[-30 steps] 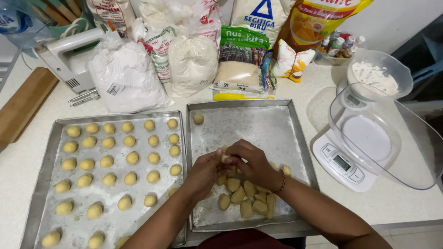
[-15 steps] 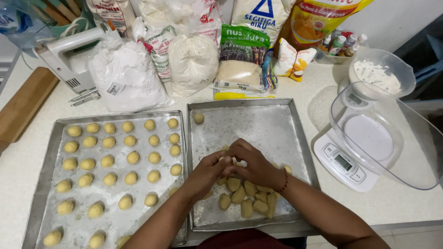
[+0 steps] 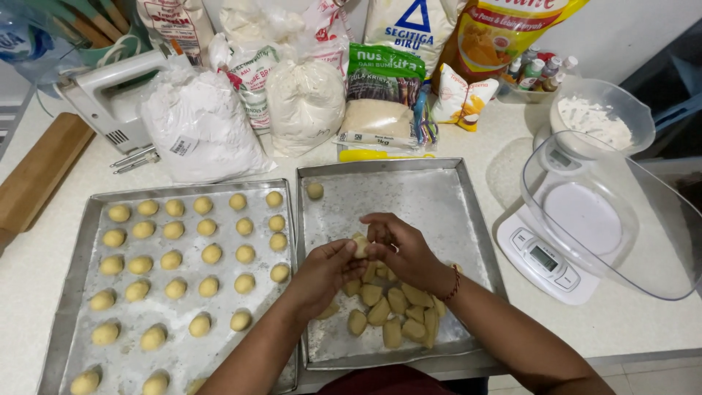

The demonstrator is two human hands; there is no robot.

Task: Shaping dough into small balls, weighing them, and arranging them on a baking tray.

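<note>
Both hands, left hand (image 3: 325, 267) and right hand (image 3: 398, 245), pinch one dough piece (image 3: 360, 245) over the right tray (image 3: 468, 219) at the counter's near edge.

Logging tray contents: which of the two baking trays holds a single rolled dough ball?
The right tray: one ball at its far-left corner; the left tray holds rows.
</note>
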